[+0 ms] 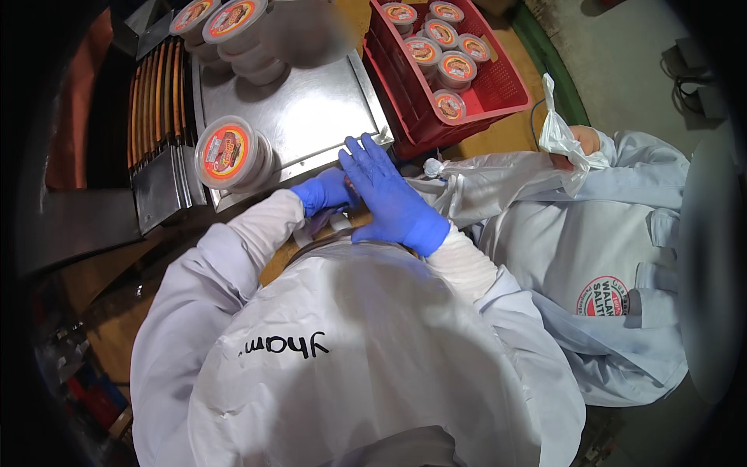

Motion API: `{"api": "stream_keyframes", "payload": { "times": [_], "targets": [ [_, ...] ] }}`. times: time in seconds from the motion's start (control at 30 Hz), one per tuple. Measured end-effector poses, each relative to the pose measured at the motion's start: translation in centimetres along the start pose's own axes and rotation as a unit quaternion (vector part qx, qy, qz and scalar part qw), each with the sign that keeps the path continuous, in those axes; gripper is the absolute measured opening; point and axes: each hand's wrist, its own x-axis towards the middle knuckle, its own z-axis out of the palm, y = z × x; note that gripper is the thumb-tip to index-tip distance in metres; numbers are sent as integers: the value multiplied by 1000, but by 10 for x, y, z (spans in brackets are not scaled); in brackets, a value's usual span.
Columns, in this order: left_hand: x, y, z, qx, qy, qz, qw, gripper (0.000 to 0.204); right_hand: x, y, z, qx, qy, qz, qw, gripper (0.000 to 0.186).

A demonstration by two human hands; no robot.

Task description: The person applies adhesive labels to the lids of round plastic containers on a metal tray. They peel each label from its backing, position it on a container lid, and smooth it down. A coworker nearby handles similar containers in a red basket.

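Note:
In front of my apron, by the near edge of a steel-topped table (315, 97), my two blue-gloved hands are close together. My right hand (393, 198) has its fingers stretched out, pointing away from me, and it overlaps the other hand. Partly hidden behind it, my left hand (320, 193) is bent with its fingers curled in. A small reddish patch shows between the hands, but what it belongs to cannot be made out. Beside my left hand, a short stack of clear round tubs (227, 153) with orange-and-yellow lid labels stands on the table's near left corner.
More stacked tubs (233, 23) stand at the table's far left. A red plastic crate (506, 97) holds several similar tubs. Upright metal plates (159, 101) line the left side. At right, a co-worker's hand (585, 140) grips white plastic (498, 183) reaching near my right hand.

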Motion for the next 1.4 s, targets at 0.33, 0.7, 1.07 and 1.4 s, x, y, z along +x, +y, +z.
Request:
{"api": "stream_keyframes", "payload": {
  "times": [0.33,0.7,1.07,1.4],
  "targets": [
    [-93,150,-55,-108,-206,-141,962,24,21,11,1,295,-103,83,946,97],
    [-169,166,-167,-265,113,117,950,68,39,11,-9,849,-26,98,519,52],
    [-155,39,-71,494,438,16,750,77,55,-9,13,749,88,149,639,56],
    [-200,44,-64,-10,508,316,802,47,77,-73,45,702,208,165,660,25]
  ]
}}
